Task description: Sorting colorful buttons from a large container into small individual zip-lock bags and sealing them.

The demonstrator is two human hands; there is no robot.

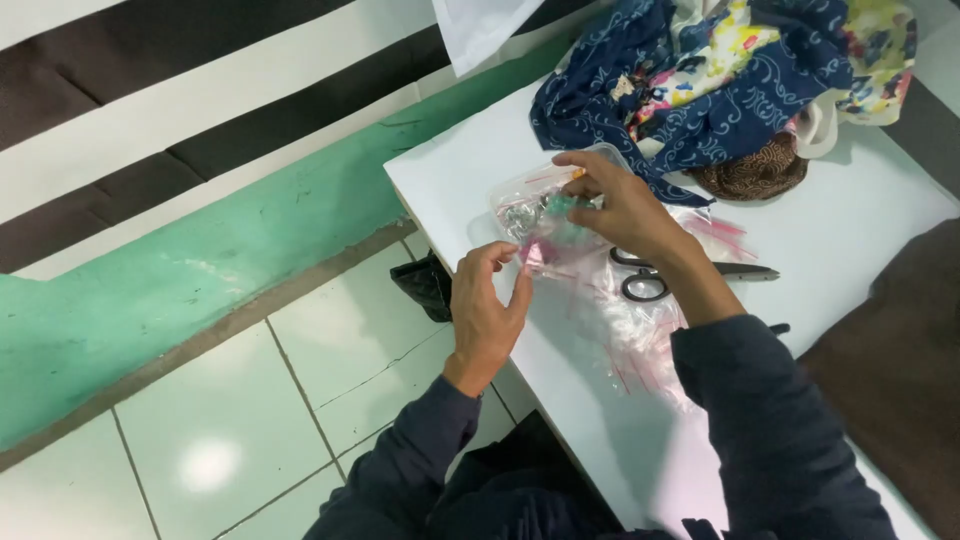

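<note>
1. Small clear plastic bag (545, 215): thin, glossy, crinkled film with a pink-red strip along its mouth. It hangs in the air just past the near-left edge of the white table (860, 230), over the tiled floor (250, 420). Inside are small silvery and green pieces, too small to identify.
2. Your right hand (625, 205): fingers are curled closed, pinching the top of the bag from above. The hold looks light. Slick film could slide out, and the contents would fall to the tiles, not the table.
3. Your left hand (490, 300): thumb and fingers are loosely bent and part-open, the tips touching the bag's lower pink corner. Whether they really clamp it, you cannot tell. A tug on the corner could tip the bag and spill the pieces.
4. Heap of empty clear bags (640, 320): same crinkly film with red strips, lying near the left edge under your right forearm. A sleeve sweep could push them off.
5. Scissors (680, 275): dark metal with looped handles, lying flat just beside your right wrist. The blades are a snag risk for thin film.
6. Patterned cloth (720, 80): soft and rumpled in navy, yellow and white, at the far edge.
</note>
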